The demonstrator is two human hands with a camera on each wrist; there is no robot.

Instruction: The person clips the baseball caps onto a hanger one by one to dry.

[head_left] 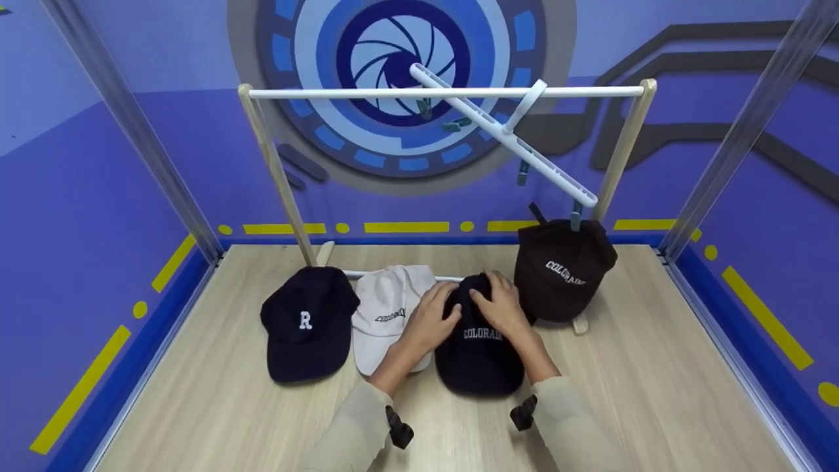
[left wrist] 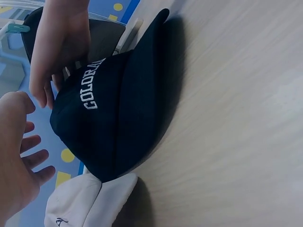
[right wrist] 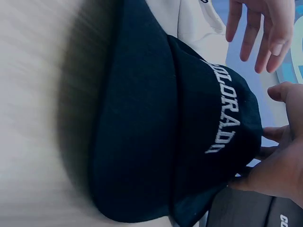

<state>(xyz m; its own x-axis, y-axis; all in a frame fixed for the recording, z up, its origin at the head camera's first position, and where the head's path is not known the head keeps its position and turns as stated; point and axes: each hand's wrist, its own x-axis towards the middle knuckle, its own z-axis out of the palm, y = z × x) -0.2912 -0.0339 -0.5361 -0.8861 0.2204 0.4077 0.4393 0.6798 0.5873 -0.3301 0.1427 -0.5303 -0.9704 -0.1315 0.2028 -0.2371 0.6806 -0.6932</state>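
A black cap (head_left: 482,360) with white COLORADO lettering rests on the table, its brim toward me. My left hand (head_left: 429,318) is at the left of its crown; the left wrist view shows the fingers (left wrist: 35,158) spread with a gap to the cloth. On the other side my right hand (head_left: 505,308) touches the crown with its fingers, while its thumb (right wrist: 279,91) stands free in the right wrist view. Just left lies a white cap (head_left: 377,334), partly behind my left forearm. A dark brown cap (head_left: 557,288) hangs from a clip (head_left: 576,216) at the right.
A navy cap (head_left: 308,354) with an R lies at far left. Behind the caps stands a wooden rack (head_left: 278,177) with a white rod (head_left: 367,94). From the rod hangs a slanted white hanger (head_left: 550,172) carrying several green clips. Blue walls (head_left: 78,216) enclose the table (head_left: 655,393).
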